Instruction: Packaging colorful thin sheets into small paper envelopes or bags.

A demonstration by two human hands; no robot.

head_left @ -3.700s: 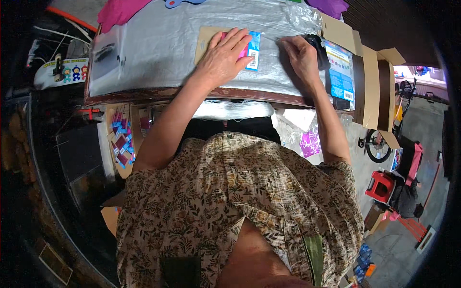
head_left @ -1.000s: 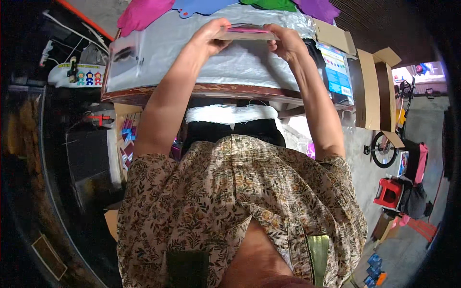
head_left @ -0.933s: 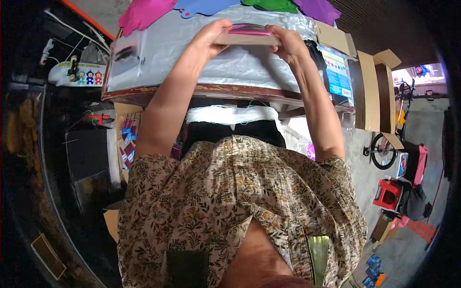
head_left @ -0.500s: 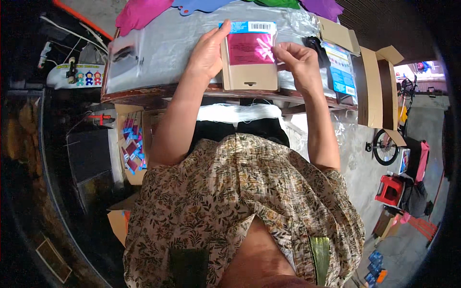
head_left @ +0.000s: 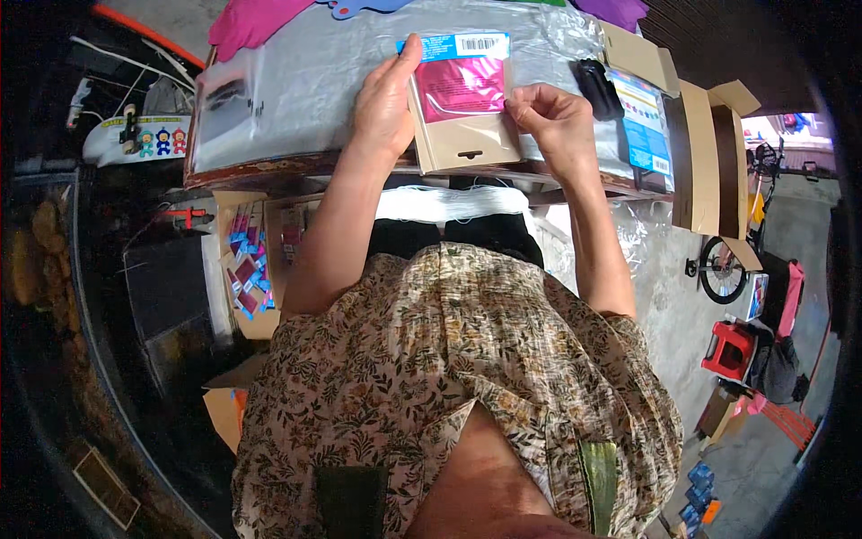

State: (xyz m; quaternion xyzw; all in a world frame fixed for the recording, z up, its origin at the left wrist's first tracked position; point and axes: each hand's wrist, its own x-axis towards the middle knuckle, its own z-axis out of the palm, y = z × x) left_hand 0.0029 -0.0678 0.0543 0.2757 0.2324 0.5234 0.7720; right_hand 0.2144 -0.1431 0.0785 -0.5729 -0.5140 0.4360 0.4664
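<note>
At the table (head_left: 310,99), saw the box (head_left: 260,325) below with similar packs (head_left: 247,274), seemingly finished; above the front edge (head_left: 269,171) held another pack (head_left: 471,135), gripping one side with left hand (head_left: 384,103), pinching the other with right hand (head_left: 561,126), with pink piece (head_left: 462,90) already inside; could not tell if sealed.

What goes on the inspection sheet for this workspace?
Surface: table, wrinkled silvery covering.
Things: packet, pink and blue over tan card.
Clutter: black object, blue-and-white package, pink fabric-like piece.
Hands: left hand grips the packet's left side; right hand pinches its right edge.
Cables: nothing seen for certain; white strands show below the table's front edge.
Surroundings: open cardboard box at the table's right end, red plastic item, bicycle wheel.
</note>
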